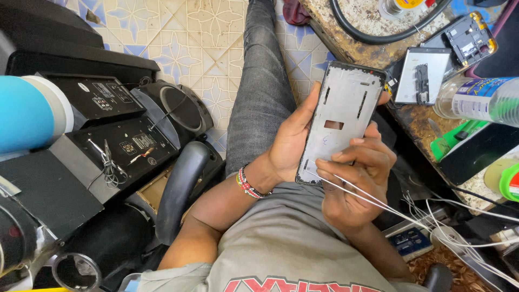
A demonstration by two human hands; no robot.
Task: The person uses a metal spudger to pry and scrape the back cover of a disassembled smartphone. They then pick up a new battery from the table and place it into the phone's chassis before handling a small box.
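Frame at centre, cradled upright in left hand for steadiness; right hand fingertips pinching lower edge.

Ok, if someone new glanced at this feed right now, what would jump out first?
First, the bare phone frame at centre, cradled by the left hand while the right hand presses fingertips on its lower edge. Next, thin white wires trail from there toward the lower right. Then the black speaker boxes stacked at left, and the cluttered workbench at top right.
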